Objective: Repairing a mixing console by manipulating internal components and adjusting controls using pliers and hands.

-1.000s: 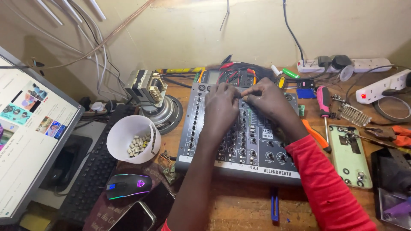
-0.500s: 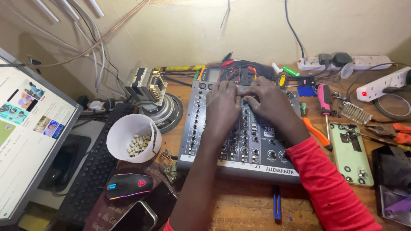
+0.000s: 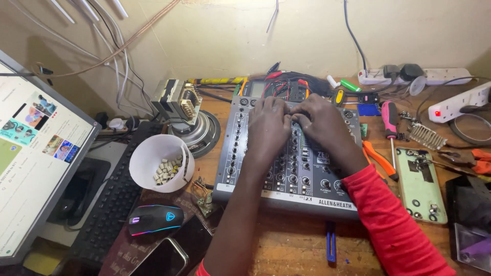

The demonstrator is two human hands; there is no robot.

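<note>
A grey audio mixer (image 3: 302, 191) with rows of black knobs lies on the wooden workbench. Both my hands rest on its upper half, close together. My left hand (image 3: 267, 128) is curled over the middle knob columns. My right hand (image 3: 321, 125), with a red sleeve behind it, presses its fingertips against the left hand's fingertips near the top of the panel. What the fingers pinch between them is hidden. A white cup (image 3: 160, 162) holding several small pale knob caps stands to the left of the mixer.
A monitor (image 3: 36, 158), black keyboard (image 3: 110, 204), lit mouse (image 3: 155, 219) and a phone (image 3: 163, 255) fill the left side. A speaker driver (image 3: 197, 134) and a transformer sit behind the cup. Pliers (image 3: 378, 158), screwdrivers, a green circuit board (image 3: 420, 184) and power strips (image 3: 434, 76) lie at the right.
Both hands have drawn closer together and shifted slightly toward the top edge of the mixer. The thin tool seen at the right fingertips earlier is no longer visible.
</note>
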